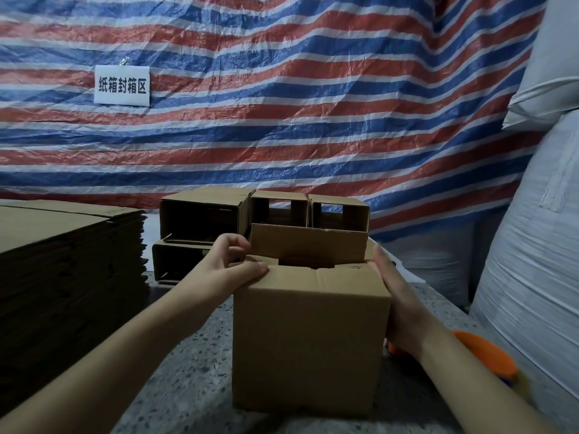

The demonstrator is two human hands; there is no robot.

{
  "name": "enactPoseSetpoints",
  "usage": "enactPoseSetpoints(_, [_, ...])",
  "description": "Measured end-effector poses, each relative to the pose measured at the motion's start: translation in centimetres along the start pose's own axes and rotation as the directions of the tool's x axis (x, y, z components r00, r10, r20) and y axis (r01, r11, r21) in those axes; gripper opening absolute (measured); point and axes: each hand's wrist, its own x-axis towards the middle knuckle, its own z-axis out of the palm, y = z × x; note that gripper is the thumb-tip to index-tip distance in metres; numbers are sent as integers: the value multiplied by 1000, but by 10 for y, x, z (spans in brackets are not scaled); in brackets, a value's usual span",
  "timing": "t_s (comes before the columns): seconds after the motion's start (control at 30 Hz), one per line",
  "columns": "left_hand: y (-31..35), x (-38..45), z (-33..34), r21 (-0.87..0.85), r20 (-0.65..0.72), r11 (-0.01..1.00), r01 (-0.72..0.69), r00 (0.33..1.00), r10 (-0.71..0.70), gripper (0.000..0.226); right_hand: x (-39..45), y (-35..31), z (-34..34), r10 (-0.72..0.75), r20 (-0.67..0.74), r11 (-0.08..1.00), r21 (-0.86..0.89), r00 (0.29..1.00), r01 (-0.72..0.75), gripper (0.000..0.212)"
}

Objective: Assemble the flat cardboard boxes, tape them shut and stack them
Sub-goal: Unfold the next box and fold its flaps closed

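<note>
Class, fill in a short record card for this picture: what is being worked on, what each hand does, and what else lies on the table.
Work piece: box, top flaps part folded, far flap upright
Left hand: pinches a flap at the box's top left corner
Right hand: flat against the box's right side
Left of table: stack of flat cardboard
Behind: open boxes
Right: orange tape holder

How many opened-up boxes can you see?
5: one in the hands; behind it, three on top, one beneath. More may be hidden.
</note>
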Motion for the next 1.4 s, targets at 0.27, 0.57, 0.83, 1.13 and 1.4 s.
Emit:
enactPoseSetpoints(0.27, [1,1,2,-21,21,999,48,999,-48,108,-1,-7,-7,-67,122,997,57,990,60,53])
enactPoseSetpoints(0.57, [1,-3,1,-66,23,996,-62,998,64,57,-1,-17,-11,-154,132,987,59,979,148,45])
enactPoseSetpoints(0.83, [2,-2,2,68,-49,997,-32,998,35,15,2,-18,-14,-144,48,982,-119,988,149,18])
enactPoseSetpoints(1.13, [31,-14,11,662,-26,744,-92,989,145,4,0,-19,-11,-188,42,959,-208,981,193,18])
enactPoseSetpoints(1.4, [48,-18,75,892,302,276,-358,926,225,77,6,-14,-18,-176,68,964,-190,982,186,17])
